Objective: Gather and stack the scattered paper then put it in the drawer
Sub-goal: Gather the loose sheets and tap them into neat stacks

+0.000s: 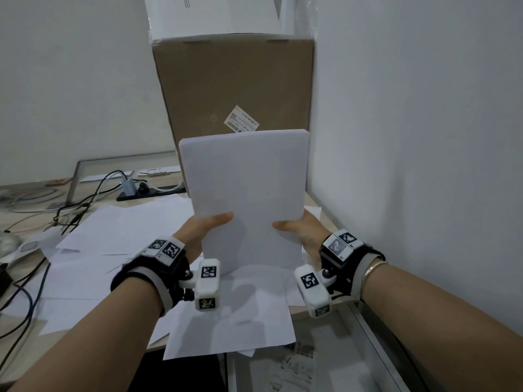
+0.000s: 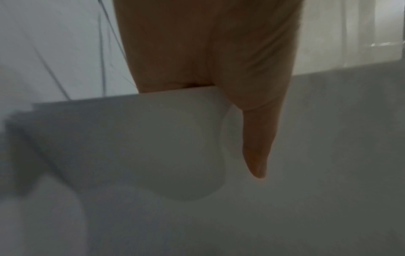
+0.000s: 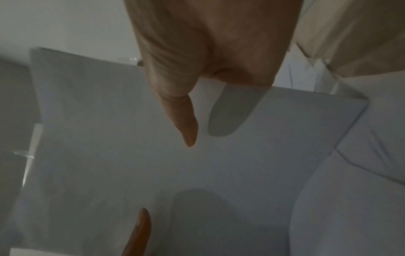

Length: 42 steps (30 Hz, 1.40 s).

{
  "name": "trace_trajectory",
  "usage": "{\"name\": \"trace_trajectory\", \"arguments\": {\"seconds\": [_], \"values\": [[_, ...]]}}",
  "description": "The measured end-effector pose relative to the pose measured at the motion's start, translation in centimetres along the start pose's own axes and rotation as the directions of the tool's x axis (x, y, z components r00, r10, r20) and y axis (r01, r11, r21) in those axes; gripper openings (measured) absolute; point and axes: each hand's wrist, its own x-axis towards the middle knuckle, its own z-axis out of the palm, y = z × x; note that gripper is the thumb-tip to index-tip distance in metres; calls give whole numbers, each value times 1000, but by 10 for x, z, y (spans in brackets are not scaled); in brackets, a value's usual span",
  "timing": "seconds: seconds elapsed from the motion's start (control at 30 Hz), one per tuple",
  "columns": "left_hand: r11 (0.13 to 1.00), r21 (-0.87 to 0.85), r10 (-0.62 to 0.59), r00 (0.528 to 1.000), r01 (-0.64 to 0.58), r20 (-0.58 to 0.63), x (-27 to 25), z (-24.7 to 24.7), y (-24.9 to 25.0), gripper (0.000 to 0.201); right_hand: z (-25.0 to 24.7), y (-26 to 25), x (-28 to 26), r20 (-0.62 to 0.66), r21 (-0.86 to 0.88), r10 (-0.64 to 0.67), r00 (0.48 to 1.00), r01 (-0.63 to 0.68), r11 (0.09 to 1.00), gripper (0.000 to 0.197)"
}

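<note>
A stack of white paper [image 1: 246, 193] stands upright on its short edge over the desk, between both hands. My left hand [image 1: 206, 229] pinches its lower left edge, thumb across the front and fingers hidden behind. My right hand [image 1: 297, 230] pinches the lower right edge the same way. The left wrist view shows the left thumb [image 2: 256, 138] lying on the paper stack [image 2: 153, 147]. The right wrist view shows the right thumb [image 3: 181, 117] on the sheet [image 3: 131, 155], with finger shadows showing through. More loose white sheets [image 1: 119, 250] lie scattered flat on the desk below. An open drawer [image 1: 325, 360] with printed papers sits at the lower right.
A tall brown cardboard box [image 1: 235, 89] stands right behind the stack, against the white wall [image 1: 424, 137] on the right. Cables [image 1: 85, 202] and a black power strip [image 1: 147, 190] clutter the desk's back left. The desk edge [image 1: 152, 346] runs near my forearms.
</note>
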Motion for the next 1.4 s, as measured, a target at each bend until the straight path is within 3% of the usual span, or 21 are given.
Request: {"name": "trace_trajectory", "arguments": {"seconds": [0.07, 0.23, 0.43, 0.53, 0.6, 0.7, 0.87, 1.0, 1.1, 1.27, 1.4], "values": [[999, 8, -51, 999, 51, -17, -2, -1, -15, 64, 0, 7, -2, 7, -54, 28, 1000, -28, 998, 48], [999, -21, -35, 977, 31, -208, 3, 1, -20, 48, 1, 17, -1, -114, -145, -40, 993, 23, 989, 41], [994, 19, -104, 989, 107, -103, -7, 0, -13, 28, -4, 12, 4, -139, -173, -95, 986, 70, 982, 32], [977, 90, -191, 980, 195, -49, -13, -7, -27, 42, -7, 8, 2, -138, -143, -74, 988, 54, 988, 34], [965, 159, -195, 977, 207, -88, -12, -12, -41, 53, -7, 5, -2, -97, -113, -31, 995, 20, 993, 31], [951, 221, -165, 961, 215, -224, -6, -17, -59, 42, -12, 7, -1, -39, -199, 10, 999, -17, 980, 15], [908, 316, -126, 898, 276, -421, 0, -25, -89, 43, -51, 25, 10, -257, -418, 110, 960, -213, 883, 23], [857, 437, -76, 905, 274, -419, 2, -24, -95, 40, -90, 36, 20, -349, -484, 223, 910, -379, 789, 22], [834, 485, -69, 922, 262, -381, 4, -22, -94, 37, -89, 34, 31, -407, -527, 218, 887, -423, 737, 25], [786, 548, -76, 924, 286, -374, 2, -21, -92, 35, -66, 20, 47, -347, -308, 395, 851, -501, 809, 20], [767, 568, -85, 924, 299, -372, 1, -23, -91, 36, -60, 24, 63, -318, -294, 471, 823, -558, 776, 23]]}}
